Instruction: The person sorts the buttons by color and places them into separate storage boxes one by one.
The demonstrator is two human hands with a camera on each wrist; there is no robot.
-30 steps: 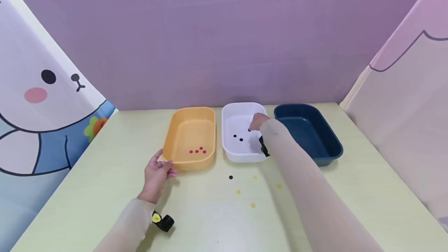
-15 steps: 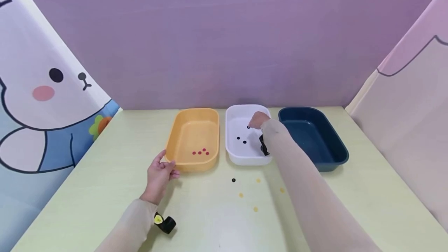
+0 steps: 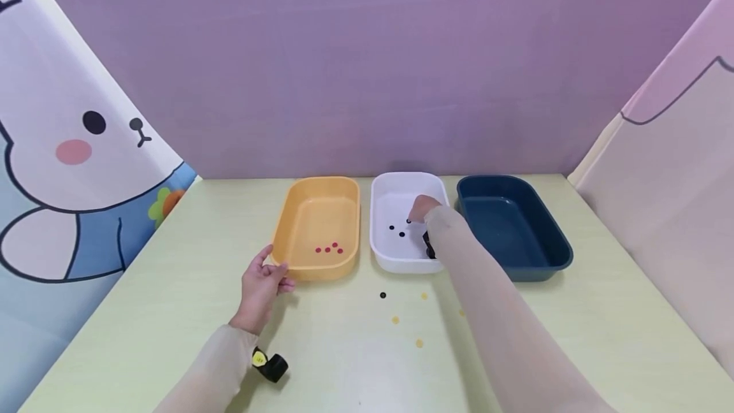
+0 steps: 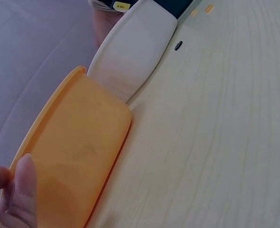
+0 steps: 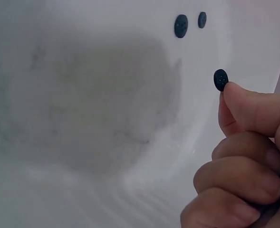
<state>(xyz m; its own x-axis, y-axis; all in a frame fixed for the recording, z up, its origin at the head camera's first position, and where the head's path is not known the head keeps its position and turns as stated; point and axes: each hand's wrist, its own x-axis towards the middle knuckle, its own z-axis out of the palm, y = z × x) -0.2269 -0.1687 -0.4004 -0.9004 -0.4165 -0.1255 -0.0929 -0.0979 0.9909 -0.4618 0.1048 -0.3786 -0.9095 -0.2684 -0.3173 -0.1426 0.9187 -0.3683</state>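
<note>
My right hand (image 3: 423, 209) is inside the white plastic bin (image 3: 380, 260). Between thumb and index finger it pinches a black button (image 5: 220, 80), with the other fingers curled in. Two more black buttons (image 5: 180, 26) lie on the bin's floor beside it. At the near left corner of the orange bin (image 3: 321, 273), my left hand (image 3: 260, 289) grips the rim; the left wrist view shows the thumb against the outer wall. Several dark pink buttons (image 3: 327, 250) lie inside that orange bin.
A dark blue bin (image 3: 510, 234) stands right of the white one. On the table in front are a loose black button (image 3: 383, 295) and several yellow buttons (image 3: 419, 343), one partly hidden by the right sleeve. A purple cloth wall (image 3: 367, 81) rises behind the bins.
The right hand, with the black button, has come slightly nearer inside the white bin over the last half second. The left hand keeps its place on the orange bin; the head view has shifted slightly.
</note>
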